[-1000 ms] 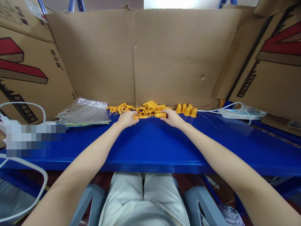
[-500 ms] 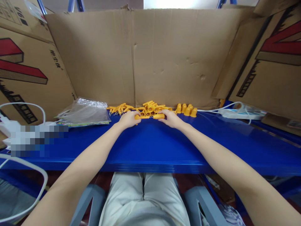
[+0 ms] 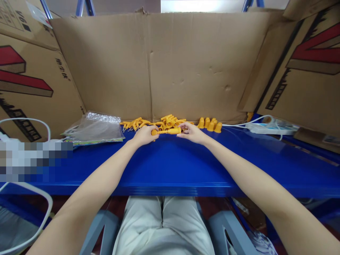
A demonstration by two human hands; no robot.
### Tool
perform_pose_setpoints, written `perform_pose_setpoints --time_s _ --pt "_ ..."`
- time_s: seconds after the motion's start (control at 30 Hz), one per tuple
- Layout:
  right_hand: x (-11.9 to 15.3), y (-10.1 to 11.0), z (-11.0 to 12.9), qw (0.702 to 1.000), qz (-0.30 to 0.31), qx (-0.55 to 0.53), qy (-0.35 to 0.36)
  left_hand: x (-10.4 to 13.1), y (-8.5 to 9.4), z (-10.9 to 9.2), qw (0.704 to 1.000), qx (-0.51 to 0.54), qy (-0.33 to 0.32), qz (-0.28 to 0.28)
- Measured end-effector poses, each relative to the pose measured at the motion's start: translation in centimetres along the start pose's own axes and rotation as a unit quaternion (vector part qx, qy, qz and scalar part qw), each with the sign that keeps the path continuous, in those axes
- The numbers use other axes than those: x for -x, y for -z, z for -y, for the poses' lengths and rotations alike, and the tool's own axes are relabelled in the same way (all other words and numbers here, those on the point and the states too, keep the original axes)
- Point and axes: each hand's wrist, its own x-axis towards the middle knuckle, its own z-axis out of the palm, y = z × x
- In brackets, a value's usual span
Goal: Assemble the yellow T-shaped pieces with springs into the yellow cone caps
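My left hand [image 3: 145, 135] pinches one end of a ribbed orange-yellow plastic rod [image 3: 162, 132], which lies level just above the blue tabletop. At its right the rod meets a smoother orange-yellow plastic tube [image 3: 174, 131]; the two form one straight line. The fingertips of my right hand [image 3: 191, 133] are curled about the tube's right end. Behind my hands is a pile of orange-yellow hollow plastic pieces [image 3: 170, 122]. Left of it lie orange-yellow pieces with small dark chains [image 3: 135, 123]. Several orange-yellow caps [image 3: 211, 125] stand at the right.
Clear plastic bags [image 3: 98, 127] lie on the blue table [image 3: 170, 163] at the left. A white power strip [image 3: 269, 128] with cables is at the right. Cardboard sheets [image 3: 196, 63] wall the back and sides. White cables [image 3: 45, 198] hang by the left edge.
The tube has come leftward against the rod, closing the gap between them. My right fingers now sit at the tube's right end; my left hand has barely moved.
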Motion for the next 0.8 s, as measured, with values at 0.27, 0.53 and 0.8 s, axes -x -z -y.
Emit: perform_pose_setpoints --time_s 0.27,0.53,0.8 --pt "0.6 -0.6 2.2 0.982 0.009 -0.08 -0.173 0.1 0.0 -0.1 0.999 0.04 -0.013 -0.006" --pt "0.6 0.2 2.5 0.967 0.068 -0.139 -0.204 0.0 -0.2 -0.4 0.999 0.044 0.007 0.001" --pt "0.9 0.1 3.2 0.976 0.066 -0.137 -0.159 0.2 0.0 -0.6 0.999 0.037 0.008 -0.006"
